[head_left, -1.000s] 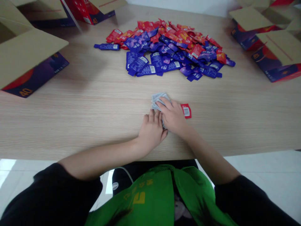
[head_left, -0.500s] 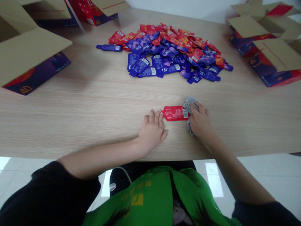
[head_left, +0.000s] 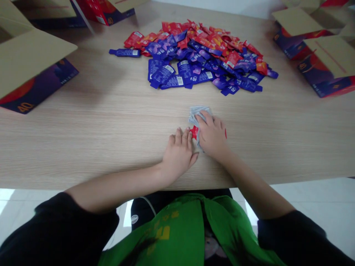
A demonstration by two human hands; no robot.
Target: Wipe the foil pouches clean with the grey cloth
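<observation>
A red packet (head_left: 195,132) lies flat on the wooden table (head_left: 111,140), mostly covered by my right hand (head_left: 213,137) and a grey cloth (head_left: 196,113). My right hand is wrapped round the cloth and presses it down on the packet. My left hand (head_left: 179,153) lies flat, fingers apart, with a fingertip on the packet's narrow left end. Only that left end and a sliver of the packet's right edge show.
Behind my hands is a heap of red packets (head_left: 233,59) and purple packets (head_left: 184,70). One purple packet (head_left: 127,53) lies at its left. Open cartons stand at the left (head_left: 41,85) and right (head_left: 324,74).
My right hand has slid left along the red packet with the grey cloth, toward my left hand. My left hand has stayed in place at the packet's left end.
</observation>
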